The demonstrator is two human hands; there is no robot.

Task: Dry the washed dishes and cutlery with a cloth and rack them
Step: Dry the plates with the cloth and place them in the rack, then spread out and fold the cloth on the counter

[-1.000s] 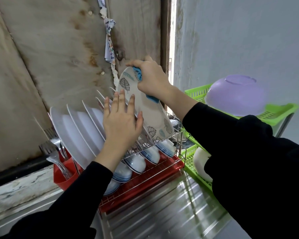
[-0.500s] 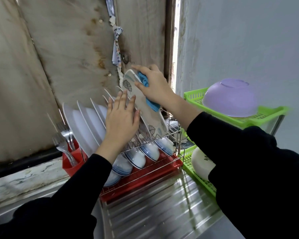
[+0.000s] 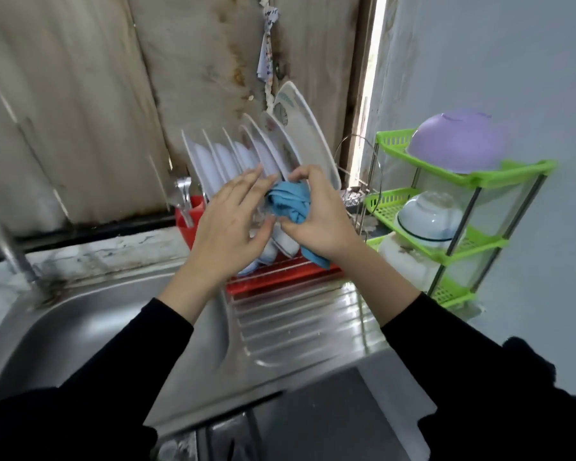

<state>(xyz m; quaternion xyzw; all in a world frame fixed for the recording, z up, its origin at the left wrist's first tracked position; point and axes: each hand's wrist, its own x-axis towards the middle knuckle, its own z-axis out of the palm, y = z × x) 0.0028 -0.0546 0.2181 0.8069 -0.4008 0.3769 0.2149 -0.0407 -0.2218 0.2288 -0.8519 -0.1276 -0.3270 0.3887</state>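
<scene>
A leaf-patterned plate stands on edge at the right end of the red dish rack, beside several white plates. Nobody holds it. My right hand grips a bunched blue cloth just in front of the rack. My left hand is beside it with fingers fairly straight, fingertips near the cloth; whether they touch it is unclear. Bowls sit on the rack's lower tier, mostly hidden by my hands. Forks and spoons stand in the red holder at the rack's left end.
A green tiered shelf at the right carries an upturned purple bowl and a white bowl. The steel sink basin with a tap lies at left, the ribbed drainboard below the rack.
Both hands have come off the patterned plate, which now stands in the rack. The hands dropped down in front of the rack with the cloth. The view tilted down and pulled back.
</scene>
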